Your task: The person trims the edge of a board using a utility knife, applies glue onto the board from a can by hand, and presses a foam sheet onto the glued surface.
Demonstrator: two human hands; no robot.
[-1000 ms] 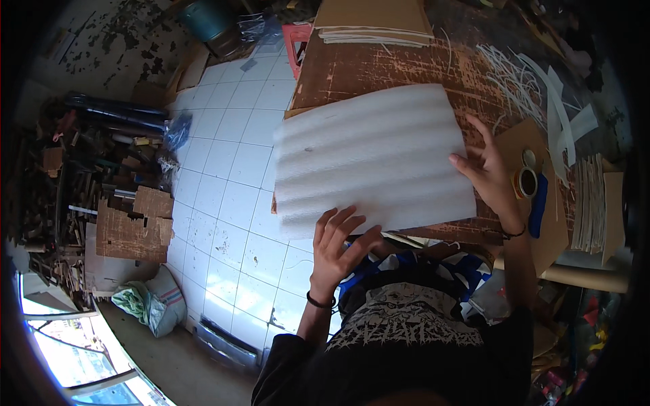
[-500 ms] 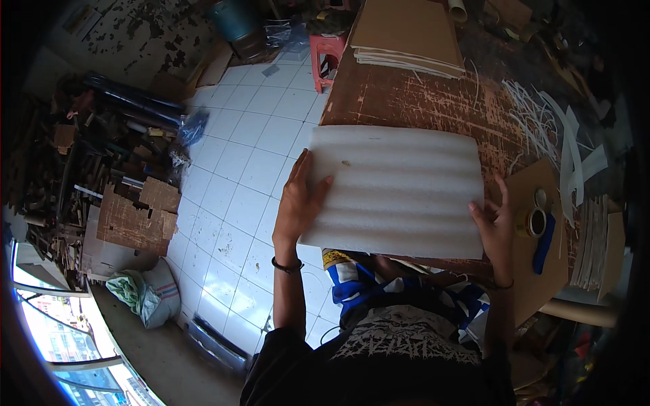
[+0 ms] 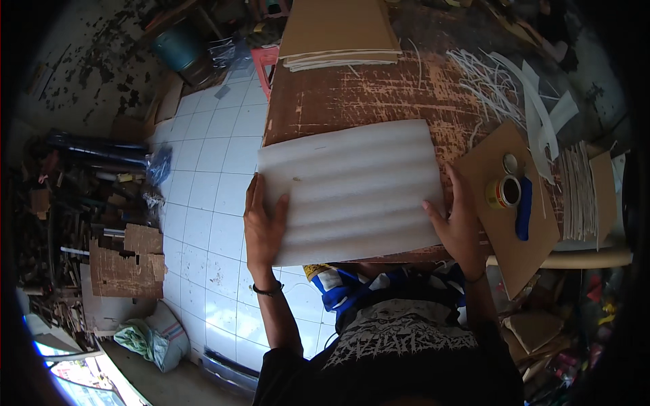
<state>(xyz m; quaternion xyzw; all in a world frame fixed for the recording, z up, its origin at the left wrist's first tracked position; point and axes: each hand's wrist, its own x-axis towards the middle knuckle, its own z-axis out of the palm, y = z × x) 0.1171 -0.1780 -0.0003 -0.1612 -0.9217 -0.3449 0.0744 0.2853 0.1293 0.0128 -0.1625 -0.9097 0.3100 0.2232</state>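
A white, ridged foam sheet [image 3: 355, 196] lies over the near edge of the brown worktable, its left part reaching past the table over the floor. My left hand [image 3: 263, 227] grips its left edge, thumb on top and fingers along the side. At the right edge, my right hand [image 3: 462, 227] holds it with the thumb on the upper face and the fingers outside the edge. Right of that hand lies a brown board [image 3: 525, 233]. It carries an opened tin [image 3: 504, 192] with dark contents, a round lid [image 3: 510, 163] and a blue strip-like object [image 3: 523, 213].
Brown boards [image 3: 338, 30] are stacked at the worktable's [image 3: 325, 101] far end. White offcut strips [image 3: 484, 84] lie at the far right, with a bundle of pale strips [image 3: 575, 193] nearer. A red stool [image 3: 264, 66] stands by the table; scrap wood [image 3: 54, 223] is piled left.
The view has shifted toward the right, so the table shows more fully. The foam sheet has tilted slightly, its right side now farther up, with both hands still at its edges.
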